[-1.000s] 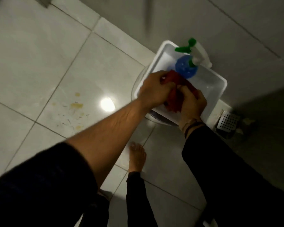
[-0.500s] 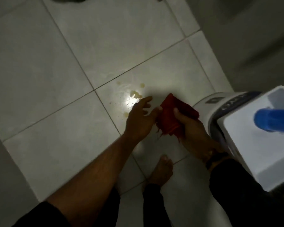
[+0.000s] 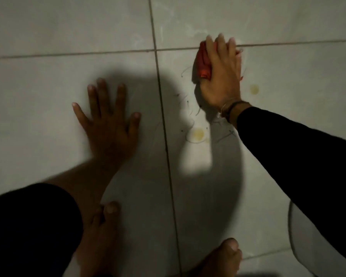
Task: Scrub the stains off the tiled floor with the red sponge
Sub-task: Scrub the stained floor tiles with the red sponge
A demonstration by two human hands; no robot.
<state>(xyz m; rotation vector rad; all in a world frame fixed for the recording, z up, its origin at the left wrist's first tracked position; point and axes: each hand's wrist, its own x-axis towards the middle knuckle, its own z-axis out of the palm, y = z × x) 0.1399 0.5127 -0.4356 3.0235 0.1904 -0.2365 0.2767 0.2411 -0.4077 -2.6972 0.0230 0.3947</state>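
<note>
Since the earlier frame, the red sponge (image 3: 203, 63) has been brought down onto the tiled floor (image 3: 48, 33), pressed under the right hand (image 3: 222, 76), whose grip is clenched around it. The left hand (image 3: 108, 124) is spread flat, empty. Scrubbing has begun; the yellow stains (image 3: 198, 133) nearer the feet must be reached next.

Single head view, steeply downward, close above tiled floor (image 3: 48, 33).

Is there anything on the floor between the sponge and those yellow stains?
Nothing visible blocks the way. The red sponge sits under the right hand; only bare tile with thin dark scuff marks lies between it and the yellow stains.
</note>
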